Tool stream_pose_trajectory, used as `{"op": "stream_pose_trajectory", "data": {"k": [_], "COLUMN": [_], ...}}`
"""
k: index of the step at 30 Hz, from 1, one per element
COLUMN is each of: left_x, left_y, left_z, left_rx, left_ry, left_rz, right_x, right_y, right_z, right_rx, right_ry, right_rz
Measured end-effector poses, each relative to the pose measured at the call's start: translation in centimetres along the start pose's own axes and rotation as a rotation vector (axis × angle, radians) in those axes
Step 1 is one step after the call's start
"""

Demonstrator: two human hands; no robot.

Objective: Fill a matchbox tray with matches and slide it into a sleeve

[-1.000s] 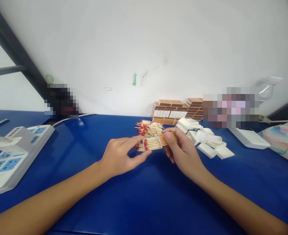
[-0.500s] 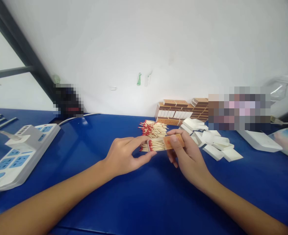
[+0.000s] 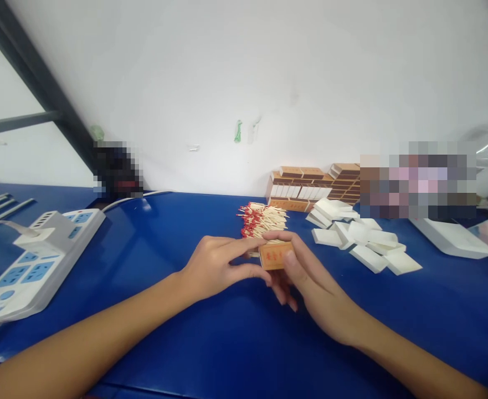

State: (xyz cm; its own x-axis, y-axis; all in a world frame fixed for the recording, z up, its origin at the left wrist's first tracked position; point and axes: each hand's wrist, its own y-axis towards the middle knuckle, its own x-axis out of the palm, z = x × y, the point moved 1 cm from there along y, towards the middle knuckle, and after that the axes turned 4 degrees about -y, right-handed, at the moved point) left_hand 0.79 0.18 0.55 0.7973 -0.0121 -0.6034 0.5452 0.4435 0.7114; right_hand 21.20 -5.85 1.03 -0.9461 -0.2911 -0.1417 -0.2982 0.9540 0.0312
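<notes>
Right hand (image 3: 310,280): wraps a small orange matchbox (image 3: 276,255), thumb on the printed face, fingers curled beneath it.
Left hand (image 3: 214,266): narrow pinch, forefinger and thumb closing on the matchbox's left end; whether the drawer is fully home, I cannot tell.
Matchbox: held between both hands, just above the blue table (image 3: 210,343), its left end hidden by the left fingertips.
Loose matches (image 3: 262,219): a red-tipped heap just beyond the left hand's fingertips, near the box.
White trays (image 3: 364,244): scattered to the right of the right hand, apart from it.
Stacked boxes (image 3: 310,188): brown sleeves piled against the wall, well beyond both hands.
Power strip (image 3: 36,260): far left of the left hand, plugged.
Risk: in my judgement, a skewed push from the left hand could jam or buckle the sleeve, and a stick standing proud could snap or spill.
Risk: a loose right-hand grip could drop the box onto the heap and scatter it.
</notes>
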Motion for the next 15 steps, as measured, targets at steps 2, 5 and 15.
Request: {"op": "stream_pose_trajectory", "data": {"k": [2,5,15], "left_x": [0.1,0.2,-2.8], "left_y": [-0.1,-0.1,2.9], "left_z": [-0.1,0.0,-2.1], "left_rx": [0.005,-0.027,-0.29], "left_ry": [-0.038,-0.076,-0.047], "left_rz": [-0.009,-0.023,-0.146], "right_x": [0.2,0.1,-2.3], "right_y": [-0.4,-0.6,0.6], "right_z": [-0.1,-0.5,0.2], "right_rx": [0.005,0.01,-0.092], "right_ry": [-0.032,-0.073,-0.456], "right_rz": [-0.056,-0.086,0.085]}}
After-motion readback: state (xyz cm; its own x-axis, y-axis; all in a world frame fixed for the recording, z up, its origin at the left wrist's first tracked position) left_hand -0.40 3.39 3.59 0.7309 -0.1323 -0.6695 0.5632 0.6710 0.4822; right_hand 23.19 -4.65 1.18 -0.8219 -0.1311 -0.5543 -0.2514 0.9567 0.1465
